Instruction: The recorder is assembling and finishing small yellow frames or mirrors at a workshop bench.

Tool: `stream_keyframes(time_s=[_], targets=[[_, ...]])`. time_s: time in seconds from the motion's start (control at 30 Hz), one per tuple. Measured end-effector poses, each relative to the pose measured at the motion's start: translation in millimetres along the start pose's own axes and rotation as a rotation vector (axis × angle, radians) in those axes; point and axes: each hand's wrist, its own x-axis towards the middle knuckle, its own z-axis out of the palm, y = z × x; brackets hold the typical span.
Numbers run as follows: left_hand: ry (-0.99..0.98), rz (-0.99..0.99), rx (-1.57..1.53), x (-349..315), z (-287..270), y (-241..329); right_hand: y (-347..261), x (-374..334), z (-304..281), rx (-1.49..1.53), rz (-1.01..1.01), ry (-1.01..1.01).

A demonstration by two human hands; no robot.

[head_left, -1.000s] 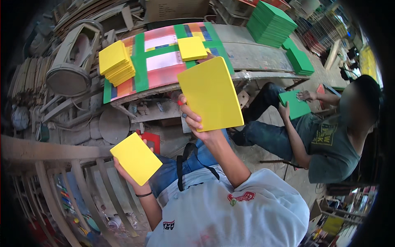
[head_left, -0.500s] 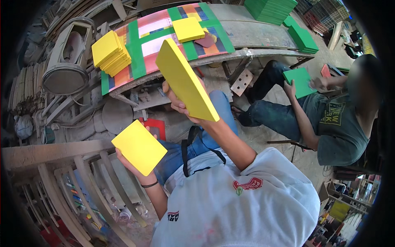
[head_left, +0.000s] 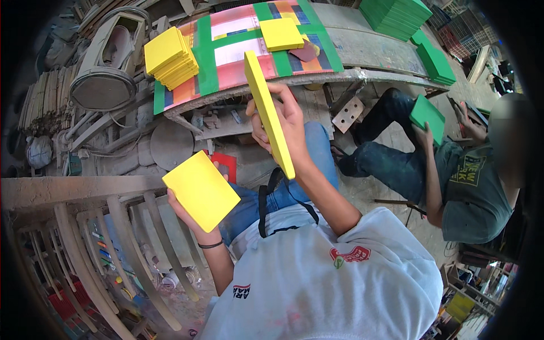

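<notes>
My left hand (head_left: 191, 222) grips a flat yellow rectangular board (head_left: 202, 191) by its lower left side, with the broad face showing. In my right hand (head_left: 290, 122) a second yellow board (head_left: 265, 107) stands nearly edge-on, the fingers closed behind and along its right side. Ahead on the table lie a tall, uneven stack of yellow boards (head_left: 169, 55) and a lower yellow pile (head_left: 281, 34). Beside the lower pile is a reddish-brown scrap (head_left: 306, 51), maybe sandpaper.
A striped, coloured sheet (head_left: 208, 73) covers part of the long table (head_left: 371, 54). Green board stacks (head_left: 396, 17) stand at its far right. To the right a seated person holds a green board (head_left: 428, 119). A slatted wooden frame (head_left: 73, 192) stands close on my left.
The board in my right hand has turned from showing its broad face to nearly edge-on, exposing more of that hand. My left hand still holds its board. The co-worker's green board has tilted.
</notes>
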Motion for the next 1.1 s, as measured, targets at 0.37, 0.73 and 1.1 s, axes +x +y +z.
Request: stream_keyframes(time_s=[0.37,0.73,1.1], targets=[[0.051,0.007,-0.013,0,10,-4,-2,-14,6,-0.151,-0.065,0.018],[-0.2,0.009,-0.434,-1,14,-5,0,-16,9,-0.215,-0.238,0.021],[0.074,0.159,0.018,-7,25,-6,7,-19,2,-0.279,-0.288,-0.012]])
